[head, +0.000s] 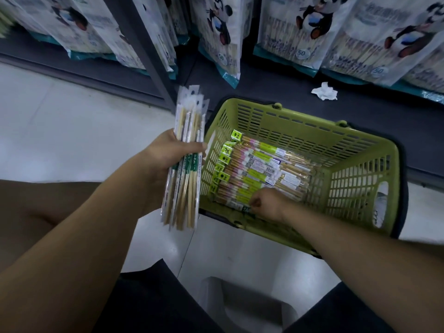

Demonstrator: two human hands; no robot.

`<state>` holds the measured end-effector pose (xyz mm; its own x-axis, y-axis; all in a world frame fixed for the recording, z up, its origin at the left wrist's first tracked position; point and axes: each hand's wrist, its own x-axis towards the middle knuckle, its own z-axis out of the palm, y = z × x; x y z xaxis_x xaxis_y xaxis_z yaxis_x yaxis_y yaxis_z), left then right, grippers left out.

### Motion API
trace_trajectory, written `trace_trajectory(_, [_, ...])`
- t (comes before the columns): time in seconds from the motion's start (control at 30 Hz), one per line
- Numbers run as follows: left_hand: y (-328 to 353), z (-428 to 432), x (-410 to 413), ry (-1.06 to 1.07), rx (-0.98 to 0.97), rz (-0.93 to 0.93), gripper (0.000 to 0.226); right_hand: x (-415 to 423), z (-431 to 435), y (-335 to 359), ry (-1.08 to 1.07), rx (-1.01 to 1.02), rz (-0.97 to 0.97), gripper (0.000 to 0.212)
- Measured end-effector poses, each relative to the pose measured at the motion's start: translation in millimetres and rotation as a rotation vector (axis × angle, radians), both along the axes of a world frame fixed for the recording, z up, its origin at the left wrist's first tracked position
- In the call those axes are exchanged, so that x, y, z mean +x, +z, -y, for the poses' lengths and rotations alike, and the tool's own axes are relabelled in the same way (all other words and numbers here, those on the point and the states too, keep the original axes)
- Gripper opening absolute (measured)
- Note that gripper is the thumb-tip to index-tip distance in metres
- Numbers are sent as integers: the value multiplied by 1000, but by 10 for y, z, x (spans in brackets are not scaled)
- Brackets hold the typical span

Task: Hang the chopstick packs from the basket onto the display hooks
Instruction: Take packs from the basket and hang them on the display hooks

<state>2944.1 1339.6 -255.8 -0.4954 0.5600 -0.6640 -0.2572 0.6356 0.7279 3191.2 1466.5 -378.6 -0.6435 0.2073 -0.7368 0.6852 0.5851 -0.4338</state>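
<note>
A green plastic basket (360, 150) stands on the floor against the dark base of the shelving. Inside it lie several chopstick packs (259, 169) with lime-green labels. My left hand (168, 152) grips a bundle of chopstick packs (186, 164) with dark green bands, held upright just left of the basket. My right hand (266, 204) reaches into the near side of the basket, its fingers curled and pinching a pack at the pile's near edge.
Large panda-printed bags (305, 30) hang in rows above the dark shelf base (276, 92). A crumpled white paper (324, 91) lies on that base behind the basket. A grey stool (247, 306) sits between my knees. The pale tiled floor (72, 131) spreads to the left.
</note>
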Motion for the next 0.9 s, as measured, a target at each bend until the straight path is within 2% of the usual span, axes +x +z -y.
trace_trajectory(0.17, [-76,15,57,-13,2,-51,41,16,56,-128,46,59,19,26])
trace_trajectory(0.3, [-94,28,69,-34,22,-55,39,-8,102,-195,90,44,45,17])
trace_trajectory(0.57, [-159,21,44,-54,37,-51,34,8,83,-168,127,3,52,18])
trace_trajectory(0.63, [-159,18,46,-56,35,-48,36,30,6,-124,28,-50,3,16])
trace_trajectory(0.73, [-128,5,60,-41,31,-52,46,17,-160,-2,-251,-131,-90,16])
trace_trajectory(0.83, [-77,-21,101,23,34,-20,67,-29,-342,154,-478,-143,-159,14])
trace_trajectory(0.9, [-61,-54,125,46,32,-13,68,-52,-435,292,-569,-131,-198,13])
